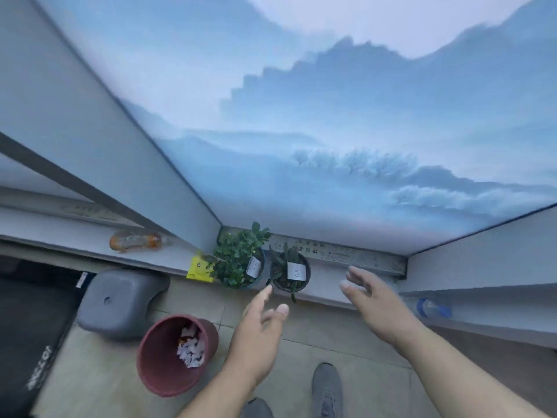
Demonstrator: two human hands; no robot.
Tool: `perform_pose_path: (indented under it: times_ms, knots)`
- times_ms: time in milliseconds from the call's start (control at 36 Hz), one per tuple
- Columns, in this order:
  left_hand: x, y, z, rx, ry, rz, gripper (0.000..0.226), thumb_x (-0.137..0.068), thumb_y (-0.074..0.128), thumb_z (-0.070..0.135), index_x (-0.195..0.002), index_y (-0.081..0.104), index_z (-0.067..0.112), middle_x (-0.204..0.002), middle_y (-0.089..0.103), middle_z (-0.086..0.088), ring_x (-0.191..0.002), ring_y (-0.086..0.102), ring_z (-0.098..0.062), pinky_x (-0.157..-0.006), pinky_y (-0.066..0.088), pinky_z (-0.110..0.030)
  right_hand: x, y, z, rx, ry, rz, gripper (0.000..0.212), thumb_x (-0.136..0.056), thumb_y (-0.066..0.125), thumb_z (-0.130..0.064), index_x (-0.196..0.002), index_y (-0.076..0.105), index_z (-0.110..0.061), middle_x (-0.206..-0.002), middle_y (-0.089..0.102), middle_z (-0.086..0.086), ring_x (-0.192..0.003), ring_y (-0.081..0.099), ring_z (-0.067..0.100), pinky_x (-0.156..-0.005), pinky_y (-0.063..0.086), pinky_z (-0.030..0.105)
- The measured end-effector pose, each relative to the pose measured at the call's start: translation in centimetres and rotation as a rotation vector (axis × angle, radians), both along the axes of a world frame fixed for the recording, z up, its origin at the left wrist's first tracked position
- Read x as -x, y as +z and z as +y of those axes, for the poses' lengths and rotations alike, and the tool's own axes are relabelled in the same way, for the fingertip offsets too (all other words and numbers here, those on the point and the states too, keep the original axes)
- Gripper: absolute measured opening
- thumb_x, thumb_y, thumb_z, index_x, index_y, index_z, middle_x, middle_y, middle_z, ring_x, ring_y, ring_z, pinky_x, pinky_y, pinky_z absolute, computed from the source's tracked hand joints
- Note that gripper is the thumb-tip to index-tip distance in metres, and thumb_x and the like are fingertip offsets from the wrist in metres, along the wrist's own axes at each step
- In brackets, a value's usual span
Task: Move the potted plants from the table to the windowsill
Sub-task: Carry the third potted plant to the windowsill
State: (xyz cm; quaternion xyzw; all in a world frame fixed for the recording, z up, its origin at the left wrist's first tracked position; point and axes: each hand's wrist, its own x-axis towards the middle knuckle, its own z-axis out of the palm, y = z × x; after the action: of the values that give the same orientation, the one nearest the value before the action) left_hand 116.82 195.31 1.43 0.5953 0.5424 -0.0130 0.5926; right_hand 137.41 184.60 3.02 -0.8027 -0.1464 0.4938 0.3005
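Note:
Two potted plants stand side by side on the white windowsill [328, 280]. The left one is a bushy green plant [238, 257] in a pot with a white tag. The right one is a spiky succulent in a dark pot [290, 271], also tagged, with a leaf hanging over the sill's edge. My left hand [259, 330] hovers just below and in front of the dark pot, fingers spread, holding nothing. My right hand [370, 300] floats to the right of that pot over the sill's edge, open and empty. Neither hand touches a pot.
A yellow box [199, 268] lies left of the bushy plant. An orange bottle [135, 240] rests on the left ledge, a clear bottle [434, 307] on the right one. On the floor stand a red waste bin [173, 354], a grey stool [120, 303] and my grey shoes [327, 387].

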Motion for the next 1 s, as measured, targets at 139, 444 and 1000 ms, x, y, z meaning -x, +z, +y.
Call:
perform_pose_path:
  times_ms: [139,444,1000]
  knots:
    - [-0.3,14.5,0.0,-0.122,-0.025,-0.125,0.058,-0.098,0.060,0.039,-0.152,0.039,0.032,-0.144,0.052,0.017,-0.114,0.057,0.012,-0.090,0.038,-0.008,1.6,15.6,-2.5,-0.106,-0.055,-0.053,0.057,-0.103,0.059,-0.037,-0.155,0.043,-0.021,-0.153,0.051,-0.009,-0.125,0.051,0.004,-0.100,0.036,0.022]
    - [-2.5,32.0,-2.3,-0.308,-0.378,-0.390,0.070,-0.093,0.057,0.056,-0.155,0.027,0.041,-0.154,0.035,0.024,-0.125,0.054,-0.004,-0.108,0.048,-0.040,6.7,31.5,-10.8,-0.363,-0.330,-0.164,0.068,-0.100,0.059,-0.047,-0.158,0.035,-0.023,-0.161,0.041,-0.011,-0.138,0.045,0.007,-0.105,0.038,0.024]
    - [4.3,33.5,-21.2,-0.045,-1.060,-0.594,0.057,-0.092,0.068,0.036,-0.144,0.045,0.037,-0.143,0.052,0.017,-0.117,0.064,-0.011,-0.101,0.055,-0.043,30.8,33.9,-28.9,-0.487,-1.275,-0.417,0.060,-0.103,0.059,-0.032,-0.155,0.040,-0.011,-0.158,0.048,0.003,-0.140,0.050,0.008,-0.122,0.038,0.039]
